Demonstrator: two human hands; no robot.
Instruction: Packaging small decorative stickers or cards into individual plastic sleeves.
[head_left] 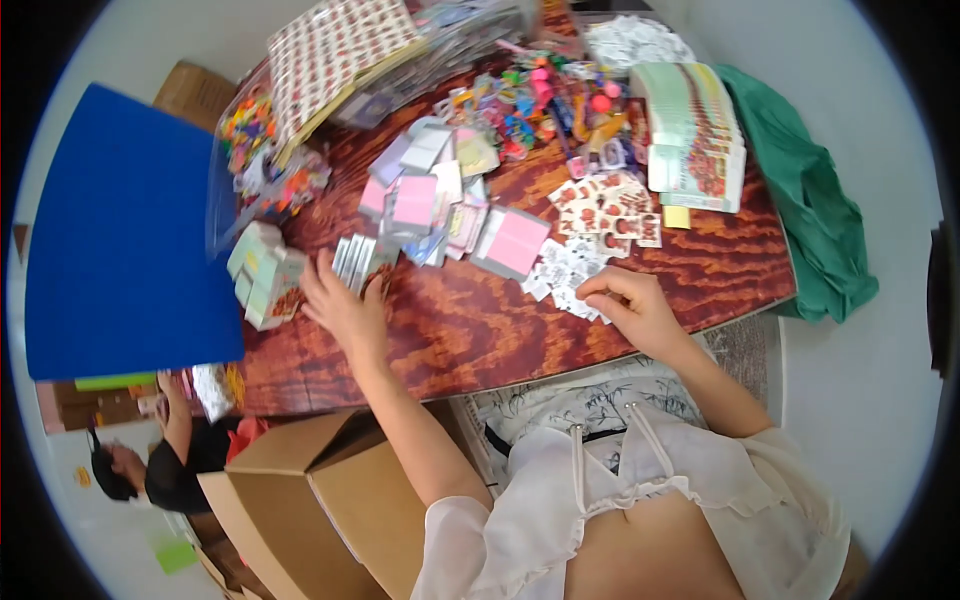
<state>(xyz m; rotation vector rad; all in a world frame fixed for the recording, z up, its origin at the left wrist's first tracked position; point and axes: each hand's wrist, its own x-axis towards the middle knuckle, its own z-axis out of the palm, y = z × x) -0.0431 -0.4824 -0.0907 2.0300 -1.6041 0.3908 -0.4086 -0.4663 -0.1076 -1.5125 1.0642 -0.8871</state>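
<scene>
Cartons (pixel 358 258) might be toppled if nudged by the wide-spread left hand (pixel 346 312) – slips (pixel 562 268) scattered by the narrowed right hand (pixel 637 308), any hold unclear

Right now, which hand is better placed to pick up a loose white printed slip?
Probably the right hand: its fingertips are at the edge of the white printed slips. The left hand is farther away, fingers spread by the small boxes.
</scene>
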